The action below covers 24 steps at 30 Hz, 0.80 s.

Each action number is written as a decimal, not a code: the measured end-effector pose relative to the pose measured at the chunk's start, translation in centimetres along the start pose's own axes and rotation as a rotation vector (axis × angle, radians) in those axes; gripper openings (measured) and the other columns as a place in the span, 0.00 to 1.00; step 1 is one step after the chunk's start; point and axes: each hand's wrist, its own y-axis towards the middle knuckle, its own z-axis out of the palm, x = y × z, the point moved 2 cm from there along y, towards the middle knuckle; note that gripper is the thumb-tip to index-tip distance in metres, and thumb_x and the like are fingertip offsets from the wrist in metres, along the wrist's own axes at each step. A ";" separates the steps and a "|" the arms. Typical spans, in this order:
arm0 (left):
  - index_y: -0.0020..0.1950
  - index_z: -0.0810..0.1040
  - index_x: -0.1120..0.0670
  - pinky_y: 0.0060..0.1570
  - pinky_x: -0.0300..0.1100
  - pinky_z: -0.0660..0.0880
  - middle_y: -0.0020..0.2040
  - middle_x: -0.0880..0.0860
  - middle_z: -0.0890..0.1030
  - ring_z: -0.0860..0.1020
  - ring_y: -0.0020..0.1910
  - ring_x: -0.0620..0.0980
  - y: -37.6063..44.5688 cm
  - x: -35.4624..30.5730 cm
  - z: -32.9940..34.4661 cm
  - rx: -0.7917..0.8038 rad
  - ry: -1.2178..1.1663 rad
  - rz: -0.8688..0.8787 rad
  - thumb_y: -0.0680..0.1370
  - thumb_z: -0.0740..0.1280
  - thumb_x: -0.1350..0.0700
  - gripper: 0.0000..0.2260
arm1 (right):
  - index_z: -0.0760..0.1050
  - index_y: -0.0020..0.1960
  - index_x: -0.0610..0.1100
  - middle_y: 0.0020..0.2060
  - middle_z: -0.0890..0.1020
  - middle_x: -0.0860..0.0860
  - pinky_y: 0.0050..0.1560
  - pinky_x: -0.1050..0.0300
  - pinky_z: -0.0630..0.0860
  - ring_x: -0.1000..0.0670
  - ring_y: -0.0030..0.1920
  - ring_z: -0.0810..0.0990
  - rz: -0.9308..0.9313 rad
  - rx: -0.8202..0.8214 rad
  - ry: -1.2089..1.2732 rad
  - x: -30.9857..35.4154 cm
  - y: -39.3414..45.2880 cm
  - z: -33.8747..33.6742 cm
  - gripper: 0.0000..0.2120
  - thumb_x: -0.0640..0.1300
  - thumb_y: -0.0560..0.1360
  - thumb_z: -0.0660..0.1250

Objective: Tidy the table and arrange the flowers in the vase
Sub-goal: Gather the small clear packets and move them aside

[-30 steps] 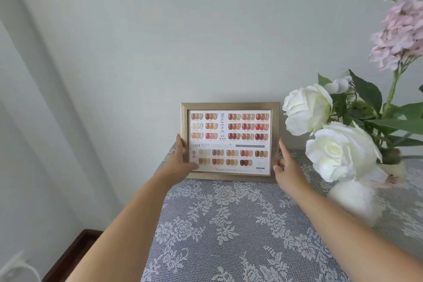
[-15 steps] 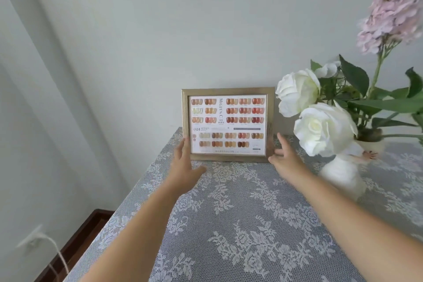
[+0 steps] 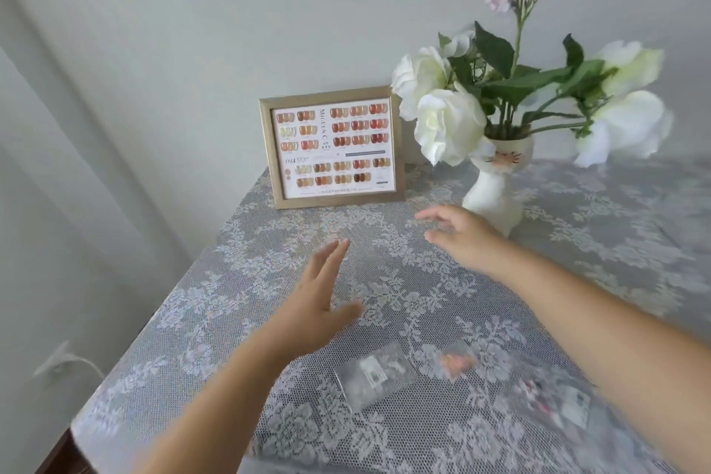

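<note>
My left hand (image 3: pixel 313 304) and right hand (image 3: pixel 463 233) hover over the lace tabletop (image 3: pixel 238 319), fingers spread, holding nothing. The vase (image 3: pixel 496 185) of white flowers (image 3: pixel 448 123) stands just beyond the right hand, the picture frame (image 3: pixel 332 146) at far centre. Small clear packets (image 3: pixel 371 375) lie near.

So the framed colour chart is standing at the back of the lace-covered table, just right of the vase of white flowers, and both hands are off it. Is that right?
Not quite. The head view shows the framed colour chart standing to the left of the vase, not the right. The rest holds: it stands at the back of the lace-covered table, and the left hand and right hand are both open and off it.
</note>
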 end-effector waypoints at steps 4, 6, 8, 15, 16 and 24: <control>0.79 0.43 0.37 0.72 0.53 0.63 0.77 0.38 0.51 0.61 0.73 0.45 -3.4 -1.3 1.7 0.038 0.099 0.063 0.78 0.64 0.40 0.38 | 0.73 0.56 0.66 0.69 0.71 0.54 0.62 0.48 0.71 0.45 0.64 0.75 -0.008 0.054 -0.040 0.1 -5.4 -0.8 0.12 0.50 0.77 0.65; 0.79 0.42 0.36 0.71 0.53 0.65 0.77 0.43 0.58 0.64 0.71 0.47 -4.8 -1.7 2.4 0.054 0.168 0.074 0.78 0.62 0.38 0.37 | 0.74 0.59 0.63 0.69 0.71 0.55 0.61 0.53 0.68 0.49 0.65 0.74 -0.008 0.051 -0.107 -0.1 -7.9 -1.2 0.12 0.50 0.77 0.65; 0.79 0.41 0.37 0.72 0.52 0.61 0.76 0.45 0.63 0.63 0.73 0.49 -6.0 -2.0 2.9 0.071 0.217 0.091 0.78 0.60 0.36 0.36 | 0.74 0.60 0.62 0.69 0.71 0.56 0.59 0.55 0.67 0.52 0.63 0.74 -0.005 0.045 -0.166 -0.6 -10.4 -1.5 0.13 0.50 0.77 0.65; 0.79 0.41 0.37 0.73 0.52 0.62 0.74 0.43 0.68 0.65 0.72 0.48 -7.9 -3.4 4.3 0.077 0.284 0.140 0.79 0.59 0.37 0.35 | 0.70 0.65 0.62 0.71 0.66 0.55 0.66 0.49 0.64 0.49 0.70 0.66 0.090 0.052 -0.307 -1.8 -17.4 -2.0 0.16 0.52 0.78 0.63; 0.79 0.42 0.38 0.72 0.52 0.65 0.73 0.42 0.69 0.68 0.69 0.47 -7.9 -3.6 4.3 0.070 0.268 0.148 0.80 0.60 0.38 0.35 | 0.70 0.65 0.62 0.71 0.66 0.55 0.67 0.49 0.62 0.50 0.70 0.65 0.098 0.051 -0.318 -1.9 -18.3 -2.1 0.16 0.52 0.78 0.63; 0.77 0.51 0.34 0.49 0.38 0.79 0.62 0.40 0.73 0.80 0.42 0.42 -8.0 -4.1 4.4 -0.006 0.127 0.190 0.76 0.69 0.45 0.37 | 0.66 0.70 0.58 0.68 0.69 0.53 0.64 0.54 0.64 0.52 0.66 0.69 0.150 0.075 -0.395 -2.0 -22.5 -1.9 0.25 0.55 0.75 0.67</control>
